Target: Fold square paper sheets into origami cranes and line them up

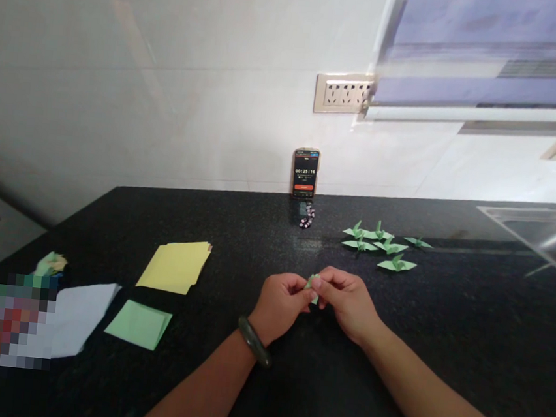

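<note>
Left hand (pixel 278 303) and right hand (pixel 351 302) pinch a small folded pale-green paper piece (pixel 315 299) from opposite sides, I judge to keep it steady, though its shape is mostly hidden.

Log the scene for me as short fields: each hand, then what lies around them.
Left hand: pinches a small green paper piece
Right hand: pinches the same piece
Beyond, to the right: six folded green paper birds
Left side: yellow paper sheets, folded green sheet, white paper
Back: phone upright by the wall, timer reading 00:25:16
Surface: dark counter; sink far right
</note>
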A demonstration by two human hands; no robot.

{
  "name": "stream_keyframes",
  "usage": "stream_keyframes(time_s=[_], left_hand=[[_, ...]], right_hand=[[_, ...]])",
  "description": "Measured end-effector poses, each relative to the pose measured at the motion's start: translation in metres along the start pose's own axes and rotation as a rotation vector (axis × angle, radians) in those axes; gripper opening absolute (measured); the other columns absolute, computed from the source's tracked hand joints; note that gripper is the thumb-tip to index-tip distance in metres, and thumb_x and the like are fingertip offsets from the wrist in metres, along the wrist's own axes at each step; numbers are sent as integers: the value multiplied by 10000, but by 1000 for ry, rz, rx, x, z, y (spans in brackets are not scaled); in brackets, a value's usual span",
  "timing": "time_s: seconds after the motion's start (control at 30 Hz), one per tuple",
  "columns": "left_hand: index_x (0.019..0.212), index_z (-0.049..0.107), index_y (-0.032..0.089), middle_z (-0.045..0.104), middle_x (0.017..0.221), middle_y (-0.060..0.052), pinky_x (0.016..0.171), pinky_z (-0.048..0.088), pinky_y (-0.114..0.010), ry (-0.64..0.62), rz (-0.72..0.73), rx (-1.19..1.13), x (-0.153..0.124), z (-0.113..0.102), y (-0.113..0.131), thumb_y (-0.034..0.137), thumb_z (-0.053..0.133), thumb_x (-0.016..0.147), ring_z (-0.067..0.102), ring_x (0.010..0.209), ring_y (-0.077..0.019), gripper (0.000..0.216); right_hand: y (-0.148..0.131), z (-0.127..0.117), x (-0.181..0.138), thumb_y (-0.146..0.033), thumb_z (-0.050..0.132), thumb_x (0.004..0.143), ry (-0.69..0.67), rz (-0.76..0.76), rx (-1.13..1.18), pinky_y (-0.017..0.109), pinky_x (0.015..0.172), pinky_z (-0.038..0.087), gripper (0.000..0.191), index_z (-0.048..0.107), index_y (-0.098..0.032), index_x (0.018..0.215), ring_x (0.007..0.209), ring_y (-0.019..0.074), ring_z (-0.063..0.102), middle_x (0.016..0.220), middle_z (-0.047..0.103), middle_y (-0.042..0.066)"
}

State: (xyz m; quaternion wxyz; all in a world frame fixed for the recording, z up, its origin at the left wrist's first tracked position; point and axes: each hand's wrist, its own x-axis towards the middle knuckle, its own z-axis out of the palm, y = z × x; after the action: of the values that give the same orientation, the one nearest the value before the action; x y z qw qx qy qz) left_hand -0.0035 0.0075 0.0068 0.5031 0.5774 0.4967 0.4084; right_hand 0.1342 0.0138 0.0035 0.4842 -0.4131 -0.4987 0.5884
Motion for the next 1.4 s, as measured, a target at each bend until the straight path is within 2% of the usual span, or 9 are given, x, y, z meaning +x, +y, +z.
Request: stream_keyframes(time_s=[0.13, 0.27, 0.37, 0.57, 0.77, 0.93, 1.03, 1.2, 1.4], left_hand=[[695, 649, 106, 655, 640, -64, 509, 456, -222, -149, -121, -175, 1, 1, 3, 375, 614, 697, 577, 516, -111, 271], [704, 649, 109, 655, 634, -62, 469, 439, -201, -189, -130, -168, 1, 0, 2, 373, 603, 706, 568, 481, -97, 268], [654, 633, 118, 631, 582, -41, 455, 433, -198, -146, -64, -111, 1, -1, 2, 355, 591, 720, 552, 461, -93, 249], [627, 631, 123, 608, 530, -21, 460, 451, -205, 60, -5, -84, 0, -3, 7, 330, 599, 721, 549, 457, -98, 229], [773, 648, 121, 677, 695, -36, 605, 509, -248, 34, -18, -313, 2, -1, 4, 286, 656, 682, 613, 586, -116, 188], [852, 515, 165, 626, 617, 41, 611, 506, -241, 31, 33, -478, 3, -1, 2, 190, 701, 632, 606, 573, -102, 289], [821, 502, 166, 618, 616, 43, 614, 500, -232, 33, 69, -448, 3, -2, 1, 182, 685, 651, 602, 580, -98, 250], [819, 528, 164, 623, 653, 29, 610, 486, -224, 39, 119, -380, 6, -2, -3, 179, 660, 674, 599, 599, -99, 196], [845, 532, 166, 633, 664, 19, 626, 481, -230, 39, 142, -351, 5, -3, -4, 167, 647, 689, 605, 626, -108, 194]], right_hand=[[1, -3, 3, -348, 691, 658, 94, -4, 62, 205, 415, 317, 240, 603, -145, 567, 423, 65, 412, 483, 530, -27], [-1, -4, 5, -360, 707, 633, 141, -9, 75, 206, 399, 302, 254, 609, -140, 552, 413, 64, 397, 484, 526, -21], [-1, -4, 5, -378, 697, 644, 128, -10, 67, 206, 400, 315, 259, 621, -141, 572, 414, 64, 407, 487, 529, -21], [3, -1, 3, -364, 710, 630, 40, 27, 74, 211, 452, 393, 238, 632, -150, 699, 462, 75, 483, 594, 605, -11], [1, -5, 3, -347, 676, 673, 40, 1, -14, 221, 470, 387, 226, 581, -143, 654, 459, 82, 484, 527, 568, -19], [-1, -4, 4, -338, 692, 649, 71, -44, -57, 227, 471, 407, 252, 545, -168, 763, 480, 89, 487, 578, 552, -35], [-1, -2, 4, -317, 709, 628, 84, -106, -66, 222, 476, 414, 290, 528, -184, 810, 500, 89, 488, 606, 542, -41], [-2, -2, 4, -284, 682, 652, 103, -166, -142, 219, 488, 402, 224, 528, -186, 782, 509, 88, 468, 587, 512, -45], [-2, -3, 3, -243, 654, 670, 60, -139, -171, 227, 512, 397, 187, 535, -178, 799, 536, 92, 469, 628, 525, -31]])
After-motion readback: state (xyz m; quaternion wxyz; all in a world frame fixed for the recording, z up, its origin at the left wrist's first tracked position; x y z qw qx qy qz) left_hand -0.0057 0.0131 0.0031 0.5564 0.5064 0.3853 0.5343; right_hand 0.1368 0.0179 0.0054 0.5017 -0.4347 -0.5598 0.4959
